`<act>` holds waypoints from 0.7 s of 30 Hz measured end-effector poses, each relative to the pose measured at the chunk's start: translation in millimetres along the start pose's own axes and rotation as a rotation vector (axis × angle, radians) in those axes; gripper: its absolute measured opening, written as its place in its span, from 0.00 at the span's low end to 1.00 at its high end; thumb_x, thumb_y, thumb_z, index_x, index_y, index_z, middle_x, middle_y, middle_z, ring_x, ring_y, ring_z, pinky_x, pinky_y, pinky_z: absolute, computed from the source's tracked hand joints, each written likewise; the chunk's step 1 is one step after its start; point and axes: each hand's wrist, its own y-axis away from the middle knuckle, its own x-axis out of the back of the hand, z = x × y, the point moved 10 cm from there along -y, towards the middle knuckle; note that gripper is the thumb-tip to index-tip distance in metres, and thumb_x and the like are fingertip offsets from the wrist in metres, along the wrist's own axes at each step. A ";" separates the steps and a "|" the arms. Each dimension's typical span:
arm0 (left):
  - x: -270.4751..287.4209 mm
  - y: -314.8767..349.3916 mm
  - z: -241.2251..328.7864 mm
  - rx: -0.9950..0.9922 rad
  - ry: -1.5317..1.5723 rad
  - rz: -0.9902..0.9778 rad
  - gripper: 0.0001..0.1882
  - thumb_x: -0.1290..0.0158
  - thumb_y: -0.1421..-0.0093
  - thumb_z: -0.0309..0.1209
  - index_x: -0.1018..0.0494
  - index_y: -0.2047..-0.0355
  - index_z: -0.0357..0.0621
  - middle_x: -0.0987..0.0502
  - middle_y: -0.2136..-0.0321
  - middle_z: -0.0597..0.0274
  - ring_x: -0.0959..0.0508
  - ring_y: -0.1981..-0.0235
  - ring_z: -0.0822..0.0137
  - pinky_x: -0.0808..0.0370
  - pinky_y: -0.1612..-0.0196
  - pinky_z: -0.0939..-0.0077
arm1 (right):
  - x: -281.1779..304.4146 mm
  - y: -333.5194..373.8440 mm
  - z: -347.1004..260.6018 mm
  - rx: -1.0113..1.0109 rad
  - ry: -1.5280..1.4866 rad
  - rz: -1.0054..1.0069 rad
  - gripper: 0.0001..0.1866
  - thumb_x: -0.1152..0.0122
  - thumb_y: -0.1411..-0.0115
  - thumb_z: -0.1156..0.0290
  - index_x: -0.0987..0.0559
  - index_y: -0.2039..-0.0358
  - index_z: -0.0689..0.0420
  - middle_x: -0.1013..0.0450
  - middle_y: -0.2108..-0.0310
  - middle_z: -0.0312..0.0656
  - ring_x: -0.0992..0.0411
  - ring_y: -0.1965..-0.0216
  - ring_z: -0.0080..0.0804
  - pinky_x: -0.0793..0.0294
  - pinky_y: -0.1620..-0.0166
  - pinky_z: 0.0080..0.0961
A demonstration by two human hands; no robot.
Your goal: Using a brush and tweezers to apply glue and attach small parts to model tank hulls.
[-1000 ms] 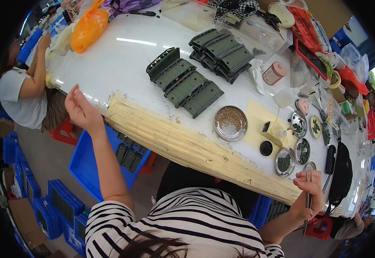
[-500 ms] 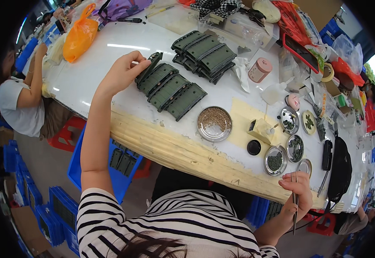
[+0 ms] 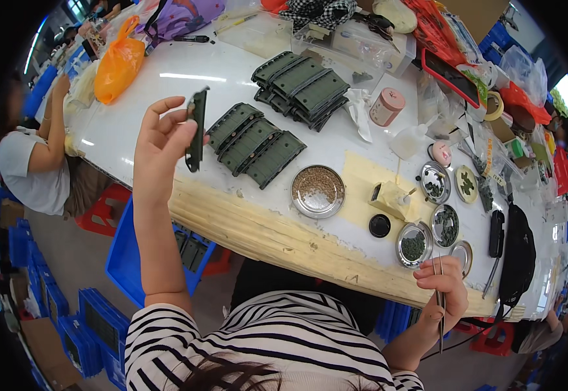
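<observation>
Left hand pinches one green panel upright over the white table, snugly closed, seemingly to keep it steady. Right hand curls around tweezers, a metal dish just beyond, presumably for easy reach.

A white, black-striped, short-sleeved fabric top with a plain cream neck panel is worn above black cloth bottoms, leaving both forearms bare.

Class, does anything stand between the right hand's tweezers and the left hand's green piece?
Nothing visible blocks the tweezers from the held green piece; the dish of beige bits and other green pieces between them lie low on the table.
</observation>
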 end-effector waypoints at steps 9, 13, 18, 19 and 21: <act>-114.7 116.1 51.3 -0.371 -0.241 -0.544 0.21 0.32 0.60 0.25 0.34 0.70 0.46 0.23 0.60 0.53 0.24 0.64 0.61 0.27 0.62 0.73 | -53.8 16.8 12.0 -0.335 -0.523 -0.102 0.26 0.31 0.49 0.50 0.34 0.76 0.58 0.27 0.62 0.53 0.26 0.62 0.39 0.22 0.59 0.33; -144.7 144.5 65.1 -0.600 -0.289 -0.642 0.21 0.31 0.59 0.29 0.36 0.75 0.48 0.22 0.59 0.51 0.23 0.70 0.59 0.27 0.70 0.74 | -93.1 15.7 -7.8 -0.224 -0.530 -0.338 0.21 0.29 0.53 0.78 0.38 0.75 0.56 0.30 0.67 0.48 0.29 0.68 0.29 0.28 0.68 0.21; -148.4 158.5 67.0 -0.766 -0.370 -0.595 0.20 0.31 0.58 0.31 0.35 0.75 0.47 0.22 0.59 0.53 0.24 0.72 0.61 0.25 0.71 0.75 | -99.4 17.7 -9.3 -0.240 -0.507 -0.346 0.19 0.38 0.52 0.88 0.39 0.77 0.55 0.39 0.81 0.35 0.43 0.80 0.18 0.48 0.77 0.17; -148.0 160.2 66.3 -0.770 -0.379 -0.587 0.20 0.31 0.58 0.31 0.35 0.75 0.47 0.22 0.60 0.54 0.24 0.72 0.61 0.25 0.70 0.74 | -99.6 16.2 -11.1 -0.227 -0.488 -0.345 0.18 0.38 0.51 0.88 0.39 0.77 0.55 0.39 0.82 0.34 0.43 0.81 0.19 0.45 0.77 0.16; -147.1 163.0 63.7 -0.767 -0.384 -0.575 0.20 0.31 0.58 0.31 0.35 0.74 0.47 0.23 0.59 0.54 0.24 0.71 0.61 0.24 0.69 0.73 | -100.1 19.1 -8.9 -0.208 -0.452 -0.358 0.18 0.38 0.51 0.88 0.39 0.77 0.55 0.39 0.82 0.34 0.43 0.81 0.19 0.46 0.77 0.17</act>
